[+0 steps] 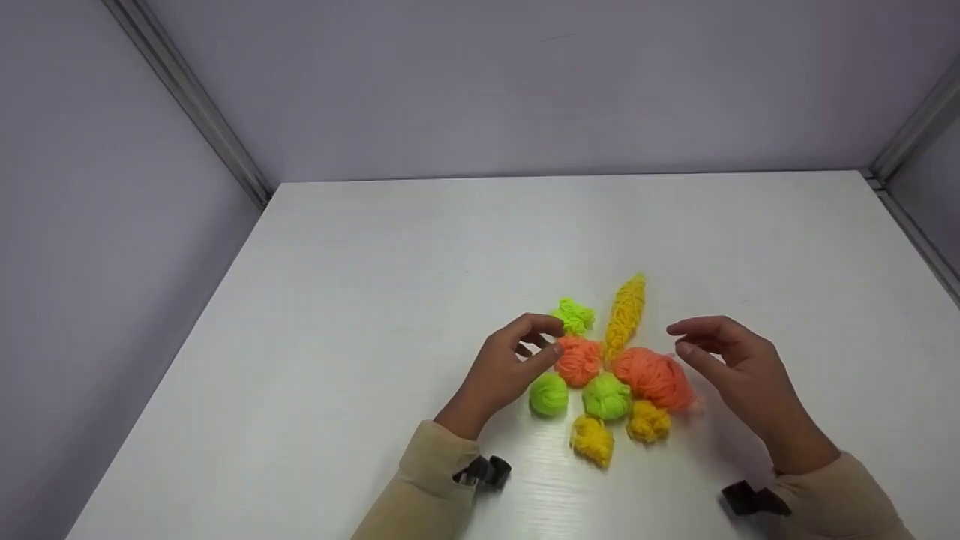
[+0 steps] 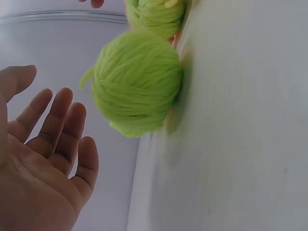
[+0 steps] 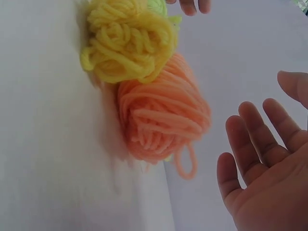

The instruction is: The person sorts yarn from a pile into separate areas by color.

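Several balls of yarn lie bunched together on the white table. My left hand [image 1: 510,364], fingers relaxed and palm inward, hovers at the bunch's left side by the smaller orange yarn ball [image 1: 579,361]. Below it sits a smooth green yarn ball [image 2: 137,82], and a bright green bundle [image 1: 576,315] lies behind its fingertips. On the opposite side my right hand [image 1: 739,367] is held loosely, apart from the larger orange yarn ball [image 3: 163,113]. Between the hands are a long yellow yarn skein [image 1: 625,313] and another green ball [image 1: 607,397]. Neither hand holds anything.
Two small yellow yarn bundles, one at left [image 1: 592,441] and one at right [image 1: 649,421], lie on the near side of the bunch. The white tabletop [image 1: 360,300] is bordered by pale panels [image 1: 525,90] behind and at both sides.
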A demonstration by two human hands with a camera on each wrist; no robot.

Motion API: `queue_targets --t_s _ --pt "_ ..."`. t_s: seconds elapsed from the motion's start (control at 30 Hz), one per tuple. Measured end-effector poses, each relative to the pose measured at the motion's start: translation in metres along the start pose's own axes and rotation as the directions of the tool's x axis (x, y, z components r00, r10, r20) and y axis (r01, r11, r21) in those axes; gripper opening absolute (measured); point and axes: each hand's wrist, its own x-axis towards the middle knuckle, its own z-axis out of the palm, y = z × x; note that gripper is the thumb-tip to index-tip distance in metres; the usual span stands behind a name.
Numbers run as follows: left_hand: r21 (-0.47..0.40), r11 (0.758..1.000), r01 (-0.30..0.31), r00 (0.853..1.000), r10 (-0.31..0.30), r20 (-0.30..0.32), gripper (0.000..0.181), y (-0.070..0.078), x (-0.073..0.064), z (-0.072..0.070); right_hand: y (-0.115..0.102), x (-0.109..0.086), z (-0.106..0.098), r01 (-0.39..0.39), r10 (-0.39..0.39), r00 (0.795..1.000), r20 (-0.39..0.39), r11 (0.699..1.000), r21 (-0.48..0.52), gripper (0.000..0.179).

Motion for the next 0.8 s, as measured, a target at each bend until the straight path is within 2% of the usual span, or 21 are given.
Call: queue_targets --t_s 0.27,0.57,0.8 --pt "0.017 1.0 0.015 0.999 -0.016 0.04 0.031 -0.0033 0.0005 0.0046 -0.0016 -0.0001 0.0027 -0.074 0.068 0.995 0.067 0.992 0.103 0.028" --pt "-0.002 1.0 0.016 0.999 -0.016 0.047 0.034 -0.0021 0.0006 0.0064 0.0017 0.0008 0.0058 -0.103 0.096 0.992 0.084 0.992 0.073 0.027" --pt "0.016 1.0 0.026 0.998 -0.027 0.062 0.037 -0.001 0.0007 0.0077 0.0049 0.0002 0.0077 -0.12 0.112 0.989 0.093 0.989 0.084 0.028"
